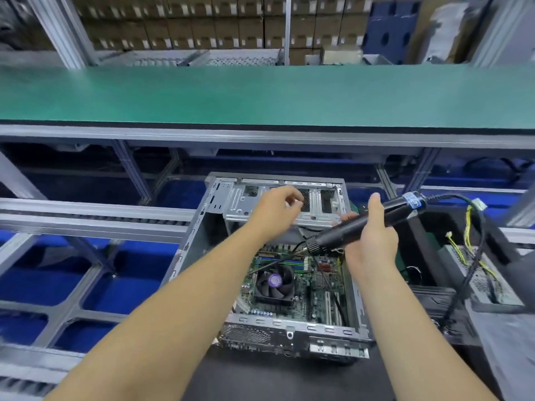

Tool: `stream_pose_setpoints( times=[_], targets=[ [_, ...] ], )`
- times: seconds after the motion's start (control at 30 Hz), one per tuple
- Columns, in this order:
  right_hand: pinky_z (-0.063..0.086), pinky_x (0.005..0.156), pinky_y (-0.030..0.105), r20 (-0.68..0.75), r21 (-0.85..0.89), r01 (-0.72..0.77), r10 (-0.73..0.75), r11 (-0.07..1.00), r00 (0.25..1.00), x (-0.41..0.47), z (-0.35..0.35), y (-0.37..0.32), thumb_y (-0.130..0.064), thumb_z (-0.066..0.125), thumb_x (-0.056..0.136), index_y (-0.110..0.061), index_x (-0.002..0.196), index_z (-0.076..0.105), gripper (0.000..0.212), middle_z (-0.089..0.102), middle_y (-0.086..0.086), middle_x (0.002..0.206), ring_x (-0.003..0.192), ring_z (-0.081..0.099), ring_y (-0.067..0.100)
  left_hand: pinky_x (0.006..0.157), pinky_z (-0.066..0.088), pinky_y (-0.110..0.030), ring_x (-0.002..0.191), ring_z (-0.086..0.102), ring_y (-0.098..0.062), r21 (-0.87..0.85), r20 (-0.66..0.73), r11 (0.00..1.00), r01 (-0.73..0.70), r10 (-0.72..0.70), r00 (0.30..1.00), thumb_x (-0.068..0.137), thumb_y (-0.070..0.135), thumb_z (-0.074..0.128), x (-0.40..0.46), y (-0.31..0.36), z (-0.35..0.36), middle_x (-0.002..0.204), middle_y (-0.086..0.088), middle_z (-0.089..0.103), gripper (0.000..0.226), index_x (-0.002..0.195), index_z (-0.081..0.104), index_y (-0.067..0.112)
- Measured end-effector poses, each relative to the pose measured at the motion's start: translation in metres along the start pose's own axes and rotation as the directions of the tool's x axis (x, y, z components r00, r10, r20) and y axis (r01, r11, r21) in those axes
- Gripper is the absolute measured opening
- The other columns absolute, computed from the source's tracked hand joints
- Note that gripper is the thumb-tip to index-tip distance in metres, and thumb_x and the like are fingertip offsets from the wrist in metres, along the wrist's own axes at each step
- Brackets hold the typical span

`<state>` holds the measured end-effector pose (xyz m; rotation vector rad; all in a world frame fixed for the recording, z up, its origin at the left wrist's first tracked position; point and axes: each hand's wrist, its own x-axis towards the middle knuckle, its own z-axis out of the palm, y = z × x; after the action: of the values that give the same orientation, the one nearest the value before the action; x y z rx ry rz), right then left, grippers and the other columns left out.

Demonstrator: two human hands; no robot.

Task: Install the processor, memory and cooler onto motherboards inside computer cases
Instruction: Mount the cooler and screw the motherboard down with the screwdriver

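An open grey computer case [191, 247] lies in front of me with a green motherboard [315, 287] inside. A black cooler [275, 285] with a purple-hubbed fan sits on the board. My right hand [373, 235] grips a black electric screwdriver [347, 224], its bit slanting down-left toward the board above the cooler. My left hand [275, 209] hovers over the case's silver drive cage [315, 204], fingers curled, thumb and fingertips close together; whether they pinch something small I cannot tell.
The screwdriver's black cable [474, 256] loops off to the right. A second black case [451, 256] with yellow wires stands at the right. A green conveyor belt [260, 94] runs across behind, roller rails [86, 218] at the left, stacked cartons at the back.
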<state>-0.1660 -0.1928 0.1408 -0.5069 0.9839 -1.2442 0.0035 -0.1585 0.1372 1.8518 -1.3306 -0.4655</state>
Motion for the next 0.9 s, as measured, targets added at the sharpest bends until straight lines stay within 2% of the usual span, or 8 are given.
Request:
stream_pose_setpoints(
  times=[0.1, 0.2, 0.33, 0.43, 0.63, 0.73, 0.83, 0.9],
  targets=[
    [0.060, 0.080, 0.043, -0.030, 0.079, -0.042, 0.044, 0.996, 0.999, 0.004, -0.004, 0.003, -0.041, 0.074, 0.092, -0.016, 0.096, 0.057, 0.031, 0.064, -0.002, 0.066, 0.057, 0.066, 0.012, 0.083, 0.050, -0.034, 0.097, 0.061, -0.021, 0.238, -0.124, 0.956, 0.172, -0.145, 0.982, 0.099, 0.008, 0.051, 0.022, -0.034, -0.015, 0.124, -0.006, 0.061, 0.029, 0.122, 0.066, 0.019],
    [0.058, 0.084, 0.046, -0.007, 0.103, -0.047, 0.048, 0.994, 0.999, 0.010, -0.004, 0.012, -0.038, 0.073, 0.094, -0.015, 0.098, 0.056, 0.029, 0.061, -0.001, 0.067, 0.059, 0.064, 0.015, 0.081, 0.049, -0.037, 0.103, 0.061, -0.030, 0.351, -0.071, 0.917, 0.189, -0.176, 0.982, 0.100, 0.004, 0.049, 0.048, -0.052, -0.017, 0.138, -0.013, 0.048, 0.042, 0.135, 0.059, 0.024],
    [0.056, 0.086, 0.047, 0.011, 0.122, -0.022, 0.021, 0.992, 1.000, 0.019, 0.001, 0.021, -0.039, 0.071, 0.095, -0.015, 0.101, 0.056, 0.029, 0.059, 0.001, 0.070, 0.063, 0.063, 0.017, 0.094, 0.051, -0.046, 0.115, 0.057, -0.035, 0.518, 0.098, 0.849, 0.100, -0.175, 0.980, 0.097, -0.001, 0.043, 0.074, -0.060, -0.012, 0.137, -0.012, 0.051, 0.049, 0.136, 0.058, 0.024],
    [0.055, 0.089, 0.047, 0.003, 0.122, -0.003, 0.002, 0.993, 1.000, 0.022, 0.002, 0.024, -0.038, 0.072, 0.095, -0.015, 0.104, 0.056, 0.030, 0.060, 0.001, 0.072, 0.066, 0.063, 0.018, 0.092, 0.052, -0.040, 0.110, 0.061, -0.030, 0.553, 0.198, 0.833, 0.007, -0.139, 0.970, 0.096, -0.001, 0.047, 0.085, -0.056, -0.013, 0.127, -0.007, 0.064, 0.038, 0.119, 0.070, 0.018],
    [0.057, 0.084, 0.046, 0.009, 0.085, 0.026, -0.026, 0.996, 1.000, 0.025, 0.009, 0.027, -0.040, 0.072, 0.094, -0.015, 0.103, 0.056, 0.031, 0.060, 0.001, 0.075, 0.067, 0.064, 0.018, 0.073, 0.049, -0.031, 0.092, 0.063, -0.023, 0.552, 0.209, 0.833, -0.040, -0.092, 0.974, 0.100, 0.012, 0.053, 0.091, -0.053, -0.025, 0.112, -0.007, 0.070, 0.023, 0.108, 0.074, 0.013],
    [0.059, 0.075, 0.043, 0.011, 0.076, 0.033, -0.034, 0.997, 0.999, 0.024, 0.011, 0.028, -0.040, 0.072, 0.094, -0.015, 0.103, 0.057, 0.030, 0.061, 0.001, 0.074, 0.065, 0.065, 0.017, 0.075, 0.049, -0.031, 0.091, 0.061, -0.022, 0.536, 0.231, 0.841, -0.070, -0.066, 0.971, 0.100, 0.014, 0.054, 0.088, -0.055, -0.033, 0.112, -0.006, 0.069, 0.019, 0.106, 0.072, 0.014],
    [0.059, 0.072, 0.042, 0.013, 0.073, 0.038, -0.039, 0.997, 0.999, 0.022, 0.013, 0.027, -0.040, 0.072, 0.094, -0.016, 0.104, 0.057, 0.030, 0.062, 0.001, 0.074, 0.063, 0.066, 0.016, 0.086, 0.051, -0.034, 0.102, 0.062, -0.025, 0.525, 0.320, 0.841, -0.132, -0.051, 0.946, 0.099, 0.012, 0.056, 0.083, -0.054, -0.036, 0.120, -0.004, 0.067, 0.024, 0.116, 0.072, 0.014],
    [0.060, 0.070, 0.041, 0.016, 0.079, 0.038, -0.039, 0.996, 0.999, 0.020, 0.013, 0.027, -0.040, 0.072, 0.093, -0.016, 0.106, 0.057, 0.031, 0.062, 0.001, 0.075, 0.064, 0.066, 0.016, 0.078, 0.054, -0.033, 0.092, 0.064, -0.022, 0.533, 0.333, 0.834, -0.144, -0.050, 0.942, 0.097, 0.011, 0.059, 0.081, -0.053, -0.037, 0.116, -0.004, 0.068, 0.022, 0.114, 0.073, 0.014]
  ],
)
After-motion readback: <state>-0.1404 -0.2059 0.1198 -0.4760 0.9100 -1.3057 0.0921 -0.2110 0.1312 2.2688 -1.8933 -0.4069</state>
